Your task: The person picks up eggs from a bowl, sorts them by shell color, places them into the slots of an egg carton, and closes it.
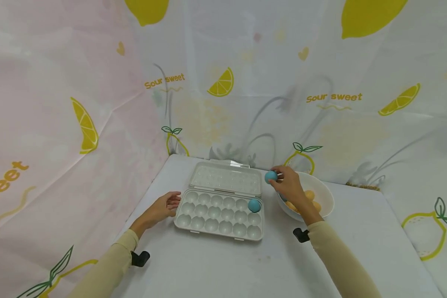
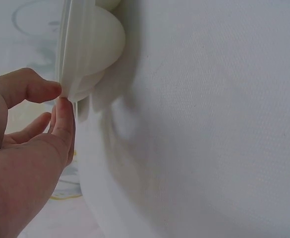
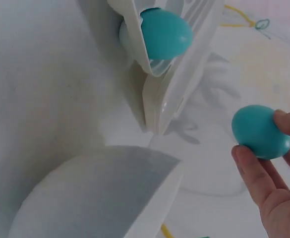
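A white plastic egg box (image 1: 223, 236) lies with its clear lid (image 1: 227, 178) laid back. One blue egg (image 1: 254, 205) sits in the back right hollow of its tray; the other hollows show bare. My right hand (image 1: 288, 184) pinches a second blue egg (image 3: 261, 131) between thumb and fingertips, held up behind the left part of the white bowl (image 1: 325, 198). Several yellow-orange eggs (image 1: 310, 195) lie in that bowl, partly hidden by my forearm. My left hand (image 1: 164, 207) is at the box's left end, fingers loosely bent, thumb and fingertips (image 2: 53, 90) right at the rim.
A white cloth covers the table (image 1: 216, 269). Lemon-printed curtains (image 1: 227, 116) rise close behind and along the left side. A black wrist mount (image 1: 140, 259) sits on my left sleeve, another mount (image 1: 301, 235) on my right.
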`<action>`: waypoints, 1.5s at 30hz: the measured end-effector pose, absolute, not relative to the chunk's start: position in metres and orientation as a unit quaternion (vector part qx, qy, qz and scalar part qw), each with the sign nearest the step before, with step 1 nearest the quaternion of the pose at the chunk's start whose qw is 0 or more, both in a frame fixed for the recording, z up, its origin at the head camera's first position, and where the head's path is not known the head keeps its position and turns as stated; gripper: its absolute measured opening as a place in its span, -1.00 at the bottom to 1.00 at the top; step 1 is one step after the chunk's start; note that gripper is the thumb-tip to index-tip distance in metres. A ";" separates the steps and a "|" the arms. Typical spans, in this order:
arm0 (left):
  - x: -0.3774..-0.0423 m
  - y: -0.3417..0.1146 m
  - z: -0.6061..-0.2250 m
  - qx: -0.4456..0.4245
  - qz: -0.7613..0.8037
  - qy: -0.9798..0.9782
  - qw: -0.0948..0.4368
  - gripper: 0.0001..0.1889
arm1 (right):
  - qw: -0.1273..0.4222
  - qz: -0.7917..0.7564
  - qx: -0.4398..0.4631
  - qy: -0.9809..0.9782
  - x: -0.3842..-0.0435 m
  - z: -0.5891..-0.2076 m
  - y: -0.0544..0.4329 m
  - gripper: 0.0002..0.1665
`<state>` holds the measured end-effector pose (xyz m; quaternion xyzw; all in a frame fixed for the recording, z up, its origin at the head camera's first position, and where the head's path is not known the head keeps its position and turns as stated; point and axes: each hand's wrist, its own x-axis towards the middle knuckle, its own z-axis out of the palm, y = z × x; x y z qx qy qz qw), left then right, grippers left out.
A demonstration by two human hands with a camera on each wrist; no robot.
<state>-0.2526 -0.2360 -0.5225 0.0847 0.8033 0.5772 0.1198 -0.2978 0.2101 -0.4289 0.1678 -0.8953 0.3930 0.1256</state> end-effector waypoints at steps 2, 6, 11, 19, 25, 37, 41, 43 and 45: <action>-0.252 -0.236 -0.523 0.080 0.577 0.804 0.119 -0.16 | 0.123 0.407 0.174 -0.888 -0.294 -0.431 0.200 -0.54; -0.250 -0.235 -0.522 0.083 0.576 0.805 0.117 -0.16 | 0.126 0.429 0.186 -0.875 -0.289 -0.438 0.184 -0.55; -0.251 -0.235 -0.522 0.080 0.575 0.807 0.112 -0.15 | 0.118 0.437 0.193 -0.871 -0.284 -0.448 0.168 -0.56; -0.250 -0.235 -0.521 0.077 0.572 0.808 0.117 -0.15 | 0.068 0.432 0.189 -0.879 -0.274 -0.476 0.146 -0.57; -0.248 -0.234 -0.518 0.078 0.579 0.803 0.118 -0.16 | 0.064 0.417 0.188 -0.887 -0.275 -0.487 0.138 -0.59; -0.248 -0.236 -0.518 0.094 0.590 0.794 0.117 -0.16 | 0.078 0.320 0.226 -0.917 -0.276 -0.489 0.135 -0.58; -0.248 -0.237 -0.518 0.093 0.592 0.792 0.116 -0.16 | 0.073 0.303 0.236 -0.921 -0.278 -0.491 0.135 -0.59; -0.249 -0.236 -0.518 0.094 0.592 0.792 0.116 -0.15 | 0.070 0.298 0.236 -0.922 -0.280 -0.492 0.135 -0.59; -0.249 -0.236 -0.518 0.095 0.591 0.793 0.116 -0.15 | 0.069 0.294 0.237 -0.923 -0.280 -0.493 0.134 -0.59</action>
